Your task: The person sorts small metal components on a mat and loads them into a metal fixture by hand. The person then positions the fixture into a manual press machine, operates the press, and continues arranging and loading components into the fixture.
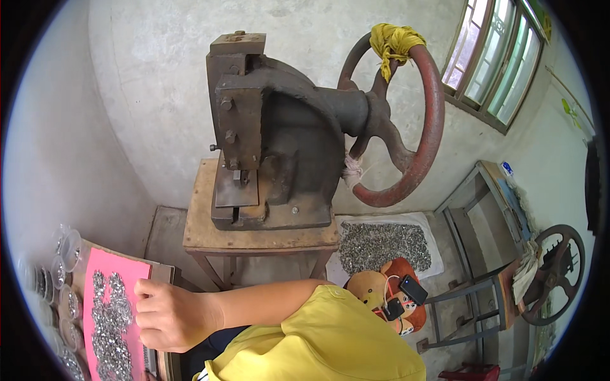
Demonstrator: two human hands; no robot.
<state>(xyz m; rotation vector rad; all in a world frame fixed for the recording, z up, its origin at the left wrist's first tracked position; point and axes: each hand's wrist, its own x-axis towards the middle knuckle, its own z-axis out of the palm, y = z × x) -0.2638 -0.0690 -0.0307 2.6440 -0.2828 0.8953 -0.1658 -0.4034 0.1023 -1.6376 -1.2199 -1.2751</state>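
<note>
My right hand [170, 315] reaches across to the left from a yellow sleeve [343, 317]. Its fingers are curled closed at the edge of a pink sheet [135, 270], with the back of the hand upward. Whatever the fingers may hold is hidden beneath them. Beside the knuckles, small shiny metal pieces [113, 324] lie heaped on the sheet. Along the sheet's left side stand several clear round containers [70, 305], some with metal pieces inside. I do not see my left hand.
A heavy dark hand press [279, 140] with a large reddish wheel [427, 127] stands on a wooden table [267, 238]. More metal pieces [384, 247] cover a white cloth on the floor. Plush cushions [368, 289] carry a black phone [413, 289]. Another wheel [562, 273] is at right.
</note>
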